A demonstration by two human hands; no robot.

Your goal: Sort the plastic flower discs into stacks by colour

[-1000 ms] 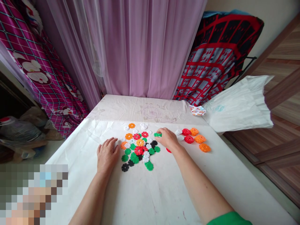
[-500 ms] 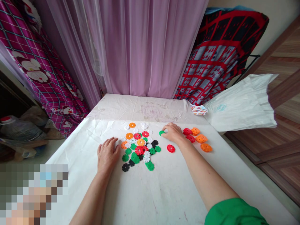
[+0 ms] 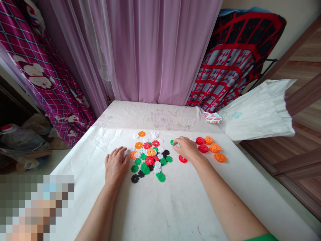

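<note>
Flat notched discs in red, orange, green, white and black lie in a loose pile [image 3: 150,160] on the white-covered table [image 3: 150,207]. My left hand [image 3: 116,165] rests at the pile's left side, fingers apart and holding nothing. To the right of the pile, my right hand [image 3: 185,147] has its fingertips on a green disc [image 3: 172,143]. Just under that hand lies a red disc [image 3: 183,159], partly covered by it. Farther right are red pieces [image 3: 200,140] and orange pieces [image 3: 215,148], grouped together.
A white bag [image 3: 258,110] hangs at the table's right edge beside a small patterned paper item [image 3: 212,117]. Purple curtains [image 3: 160,50] hang behind the table. A large plastic bottle [image 3: 22,139] stands on the left. Blurred blocks cover the lower left corner.
My right hand has shifted slightly down over the red disc, covering more of it, with its fingertips still at the green disc. My left hand has hardly moved.
</note>
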